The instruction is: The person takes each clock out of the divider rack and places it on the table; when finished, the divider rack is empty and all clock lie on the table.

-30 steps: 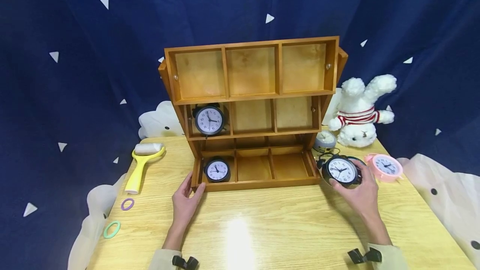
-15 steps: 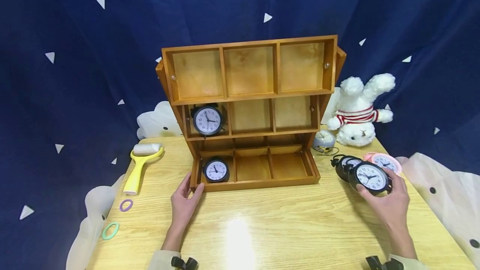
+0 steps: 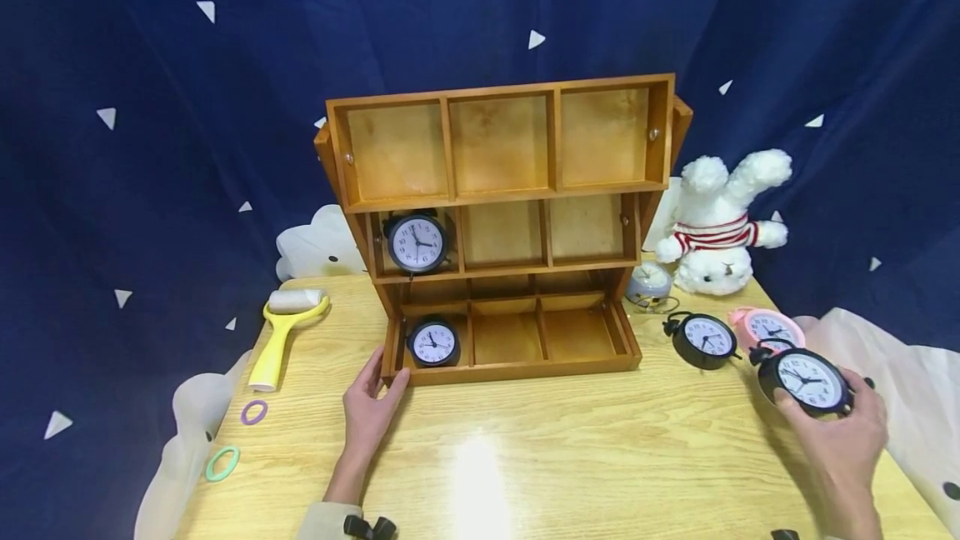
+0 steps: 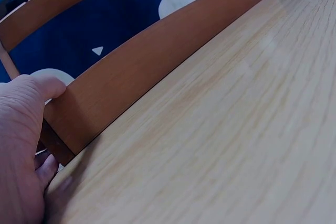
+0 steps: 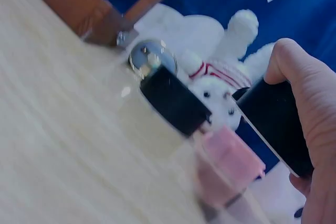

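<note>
My right hand grips a black twin-bell alarm clock by its side, thumb and fingers around its case. In the right wrist view the clock's dark case shows tilted in the hand, above the table. My left hand holds the front left corner of a brown wooden tiered shelf; in the left wrist view the thumb lies on the front board and fingers wrap the end. One black clock sits in the middle tier's left compartment, another in the bottom tier's left compartment.
Right of the shelf stand a black alarm clock, a pink one and a grey one. A plush rabbit is upside down behind them. On the left lie a yellow lint roller, a purple ring and a green ring.
My right hand has carried the held clock from beside the shelf rightward and toward me, uncovering the black clock on the table. The left hand has stayed on the shelf corner.
</note>
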`<action>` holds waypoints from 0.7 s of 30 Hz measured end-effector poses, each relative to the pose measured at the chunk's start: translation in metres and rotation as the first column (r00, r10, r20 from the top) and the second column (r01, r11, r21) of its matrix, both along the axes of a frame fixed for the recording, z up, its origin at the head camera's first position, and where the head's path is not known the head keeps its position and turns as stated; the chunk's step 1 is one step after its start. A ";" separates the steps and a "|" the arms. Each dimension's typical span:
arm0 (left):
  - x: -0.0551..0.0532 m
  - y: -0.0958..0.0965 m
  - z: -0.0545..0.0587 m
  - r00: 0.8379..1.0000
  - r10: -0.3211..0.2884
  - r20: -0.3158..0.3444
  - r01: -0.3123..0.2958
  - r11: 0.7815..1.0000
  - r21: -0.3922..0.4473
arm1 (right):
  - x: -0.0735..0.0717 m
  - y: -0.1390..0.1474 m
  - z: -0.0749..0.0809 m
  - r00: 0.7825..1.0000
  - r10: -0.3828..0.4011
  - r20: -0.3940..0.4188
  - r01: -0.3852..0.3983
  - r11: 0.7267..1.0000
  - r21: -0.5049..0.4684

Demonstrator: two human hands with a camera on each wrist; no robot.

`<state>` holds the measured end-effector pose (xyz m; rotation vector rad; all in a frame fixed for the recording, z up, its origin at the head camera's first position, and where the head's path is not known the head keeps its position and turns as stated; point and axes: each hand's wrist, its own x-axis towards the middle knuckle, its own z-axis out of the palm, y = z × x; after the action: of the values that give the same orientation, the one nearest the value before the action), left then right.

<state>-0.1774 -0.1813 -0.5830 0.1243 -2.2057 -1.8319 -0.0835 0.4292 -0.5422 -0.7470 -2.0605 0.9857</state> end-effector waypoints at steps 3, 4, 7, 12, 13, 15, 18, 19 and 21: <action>0.000 0.001 0.001 1.000 -0.001 0.008 0.001 1.000 0.012 | 0.005 0.009 -0.007 0.999 -0.036 0.035 0.038 0.998 -0.043; 0.001 0.001 0.004 1.000 -0.001 0.018 0.000 1.000 0.012 | 0.006 0.012 -0.009 0.998 -0.048 0.047 0.050 0.997 -0.054; 0.007 0.006 0.021 1.000 -0.003 0.028 0.002 1.000 0.012 | 0.009 0.019 -0.014 0.994 -0.068 0.082 0.074 0.995 -0.071; 0.005 0.002 0.011 1.000 -0.009 0.020 0.009 1.000 0.005 | 0.015 0.027 -0.025 0.989 -0.070 0.130 0.078 0.995 -0.056; 0.003 0.000 0.005 1.000 -0.007 0.019 0.007 1.000 0.002 | 0.016 0.028 -0.027 0.988 -0.068 0.141 0.076 0.996 -0.049; 0.002 -0.001 -0.002 1.000 -0.008 0.005 0.008 1.000 0.001 | 0.017 0.031 -0.031 0.985 -0.072 0.156 0.079 0.996 -0.043; 0.001 -0.001 -0.003 1.000 -0.006 -0.005 0.006 1.000 -0.004 | 0.016 0.035 -0.034 0.983 -0.075 0.168 0.083 0.996 -0.041; 0.001 -0.001 -0.002 1.000 -0.004 -0.007 0.004 1.000 -0.004 | 0.015 0.036 -0.034 0.981 -0.075 0.178 0.084 0.996 -0.042; 0.000 0.000 -0.002 1.000 -0.002 -0.011 0.002 1.000 -0.005 | 0.013 0.038 -0.033 0.980 -0.066 0.189 0.075 0.996 -0.042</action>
<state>-0.1773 -0.1817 -0.5851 0.1104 -2.2033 -1.8240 -0.0700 0.4667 -0.5752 -0.9642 -2.1602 0.9598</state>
